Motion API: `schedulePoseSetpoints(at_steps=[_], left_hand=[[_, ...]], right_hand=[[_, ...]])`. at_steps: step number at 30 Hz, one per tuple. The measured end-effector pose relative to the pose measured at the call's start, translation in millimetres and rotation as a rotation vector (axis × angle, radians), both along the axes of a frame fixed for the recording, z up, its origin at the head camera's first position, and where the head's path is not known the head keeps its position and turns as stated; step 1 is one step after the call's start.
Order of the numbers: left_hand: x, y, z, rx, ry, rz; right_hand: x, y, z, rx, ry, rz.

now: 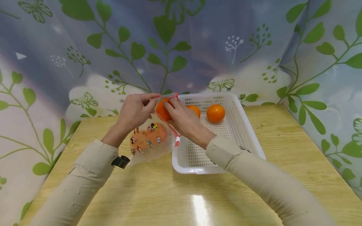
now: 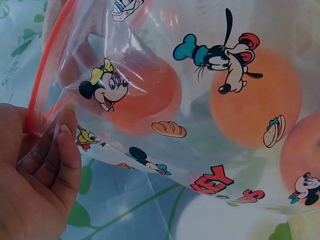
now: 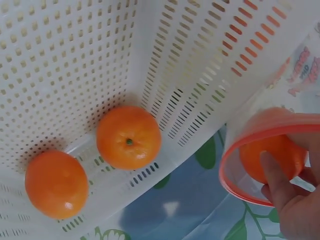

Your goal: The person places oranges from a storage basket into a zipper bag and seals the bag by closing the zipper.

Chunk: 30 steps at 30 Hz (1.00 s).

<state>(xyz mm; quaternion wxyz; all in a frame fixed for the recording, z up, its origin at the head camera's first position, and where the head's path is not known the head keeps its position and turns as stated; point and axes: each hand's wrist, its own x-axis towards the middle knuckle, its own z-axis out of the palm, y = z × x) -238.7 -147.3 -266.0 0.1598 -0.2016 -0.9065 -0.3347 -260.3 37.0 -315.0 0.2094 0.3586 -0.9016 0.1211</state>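
Bag (image 1: 155,142): clear plastic, cartoon-printed, red-edged; over the rear-left part of the bench (image 1: 152,194), beside the white basket (image 1: 195,169); mouth toward the right edge, long axis slanting toward the front-left corner; two oranges (image 2: 270,110) inside. Left grip (image 1: 134,110): curled, pinching the rim (image 2: 44,75). Right grip (image 1: 183,119): fingers around a glossy third orange (image 1: 161,110) in the mouth.

Bag (image 1: 155,147): clear plastic, red-edged, cartoon-printed; mouth open, left of the white basket (image 1: 202,170). Bagged oranges (image 2: 250,114): two, left of the basket. Held orange (image 3: 253,157): glossy, gripped within the bag's mouth, beside the basket's far left corner. Loose oranges (image 3: 128,135): two, whole, inside the basket, toward its far wall.
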Motion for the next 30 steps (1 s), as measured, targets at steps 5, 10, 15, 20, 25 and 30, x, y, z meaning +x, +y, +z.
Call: schedulePoseSetpoints(at_steps=[5, 10, 15, 20, 25, 30], left_hand=[[-1.2, -0.7, -0.8, 0.029, -0.028, 0.011], [-1.7, -1.0, -1.4, 0.036, -0.051, 0.032], [-2.0, -1.7, 0.9, 0.066, -0.077, 0.07], [-2.4, -1.6, 4.6, 0.108, -0.088, 0.097], [-1.4, -0.5, 7.1, 0.108, -0.072, 0.108], [0.4, 0.7, 7.5, 0.101, -0.064, 0.113]], right_hand=[[-1.7, 1.1, -4.4, -0.022, 0.044, 0.025], [-0.5, 1.3, -5.8, 0.002, 0.058, 0.013], [1.6, 2.8, -2.3, -0.001, -0.01, 0.031], [9.0, 11.3, 7.6, -0.055, -0.168, 0.083], [14.1, 24.5, 19.2, -0.164, -0.221, 0.088], [8.8, 41.6, 22.0, -0.316, -0.241, 0.109]])
